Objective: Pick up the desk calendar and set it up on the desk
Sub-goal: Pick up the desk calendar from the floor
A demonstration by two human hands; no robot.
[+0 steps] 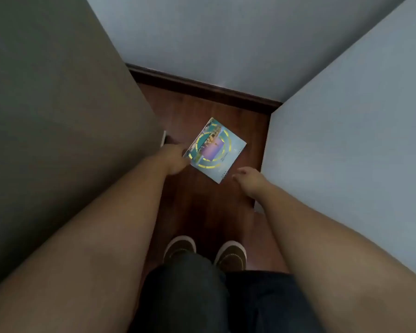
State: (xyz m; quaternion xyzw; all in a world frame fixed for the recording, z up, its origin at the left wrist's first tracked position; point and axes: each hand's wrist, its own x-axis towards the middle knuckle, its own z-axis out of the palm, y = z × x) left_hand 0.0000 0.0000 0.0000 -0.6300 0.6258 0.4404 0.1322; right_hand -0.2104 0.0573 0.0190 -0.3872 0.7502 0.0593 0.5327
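Observation:
The desk calendar (217, 150) is a colourful spiral-bound card with a blue cover and a yellow-green ring design. It sits low over the dark wooden floor, tilted. My left hand (172, 158) grips its left edge. My right hand (246, 177) hovers just off the calendar's lower right corner, fingers loosely curled and holding nothing. Both arms reach straight down.
A tall grey-brown panel (58, 116) stands close on the left. Pale blue walls (346, 140) close in on the right and at the back, with a dark skirting board (202, 87). My two shoes (204, 253) stand on the narrow strip of wooden floor (202, 207).

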